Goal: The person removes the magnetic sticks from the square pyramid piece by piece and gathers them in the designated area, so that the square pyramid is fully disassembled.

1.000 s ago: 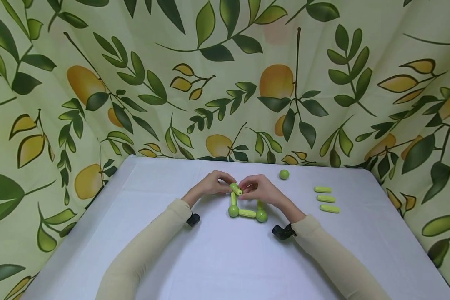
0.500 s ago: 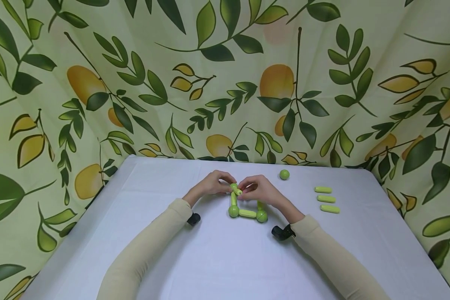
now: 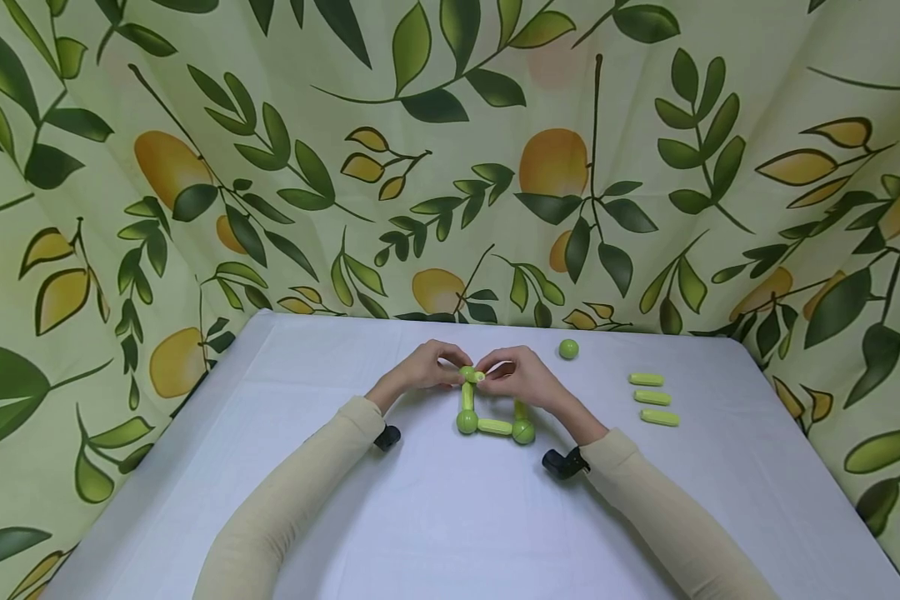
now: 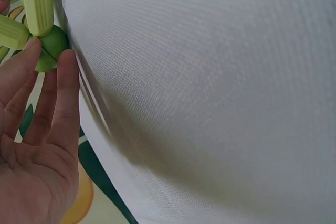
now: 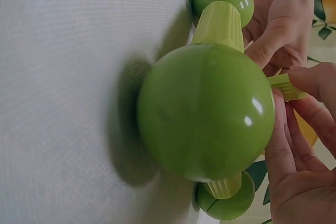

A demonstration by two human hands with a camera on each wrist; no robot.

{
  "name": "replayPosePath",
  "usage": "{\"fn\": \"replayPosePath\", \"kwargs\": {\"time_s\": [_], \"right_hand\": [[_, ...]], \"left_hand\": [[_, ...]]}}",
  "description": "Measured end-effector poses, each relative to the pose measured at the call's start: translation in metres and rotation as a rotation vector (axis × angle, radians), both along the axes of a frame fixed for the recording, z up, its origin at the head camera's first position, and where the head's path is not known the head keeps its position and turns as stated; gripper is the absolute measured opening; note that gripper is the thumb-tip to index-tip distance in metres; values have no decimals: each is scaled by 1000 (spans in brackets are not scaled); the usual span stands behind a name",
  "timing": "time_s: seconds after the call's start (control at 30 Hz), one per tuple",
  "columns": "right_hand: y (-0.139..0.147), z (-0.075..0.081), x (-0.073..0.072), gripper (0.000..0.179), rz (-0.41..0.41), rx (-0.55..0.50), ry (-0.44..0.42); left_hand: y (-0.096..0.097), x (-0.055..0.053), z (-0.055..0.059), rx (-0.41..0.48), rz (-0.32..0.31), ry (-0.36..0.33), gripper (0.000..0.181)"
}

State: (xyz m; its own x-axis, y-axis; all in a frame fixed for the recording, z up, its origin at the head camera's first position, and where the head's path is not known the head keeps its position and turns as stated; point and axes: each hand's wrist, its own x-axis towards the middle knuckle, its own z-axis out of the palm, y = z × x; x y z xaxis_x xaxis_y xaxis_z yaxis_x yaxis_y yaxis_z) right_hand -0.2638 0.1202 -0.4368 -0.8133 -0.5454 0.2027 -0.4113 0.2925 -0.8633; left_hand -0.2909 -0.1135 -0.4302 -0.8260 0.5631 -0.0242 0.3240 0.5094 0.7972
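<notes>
A construction of green balls and ribbed lime rods stands on the table. In the head view, a front rod (image 3: 495, 427) joins the front left ball (image 3: 467, 422) to the front right ball (image 3: 523, 432). My left hand (image 3: 424, 367) pinches the far left ball (image 4: 54, 45) between thumb and fingers; two rods meet at this ball. My right hand (image 3: 520, 376) pinches a short rod (image 5: 286, 86) against that same ball. Another ball (image 5: 229, 199) shows low in the right wrist view, behind the large near ball (image 5: 205, 111); in the head view my right hand hides that part.
A loose green ball (image 3: 568, 349) lies near the table's far edge. To the right, three loose rods (image 3: 652, 398) lie in a column on the white tablecloth (image 3: 450, 517). A leaf-patterned curtain (image 3: 450, 167) hangs behind the table.
The rod in my right hand has swung upward at the far left ball, from pointing down toward me to pointing more to the right. My right hand has risen slightly; the left stays put.
</notes>
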Motion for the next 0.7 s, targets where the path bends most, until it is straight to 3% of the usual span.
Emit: {"fn": "replayPosePath", "kwargs": {"time_s": [0.43, 0.7], "right_hand": [[-1, 8, 2, 17, -29, 23, 57], [0, 3, -4, 19, -52, 34, 69]], "left_hand": [[0, -1, 0, -20, 2, 24, 24], [0, -1, 0, -39, -10, 54, 24]]}}
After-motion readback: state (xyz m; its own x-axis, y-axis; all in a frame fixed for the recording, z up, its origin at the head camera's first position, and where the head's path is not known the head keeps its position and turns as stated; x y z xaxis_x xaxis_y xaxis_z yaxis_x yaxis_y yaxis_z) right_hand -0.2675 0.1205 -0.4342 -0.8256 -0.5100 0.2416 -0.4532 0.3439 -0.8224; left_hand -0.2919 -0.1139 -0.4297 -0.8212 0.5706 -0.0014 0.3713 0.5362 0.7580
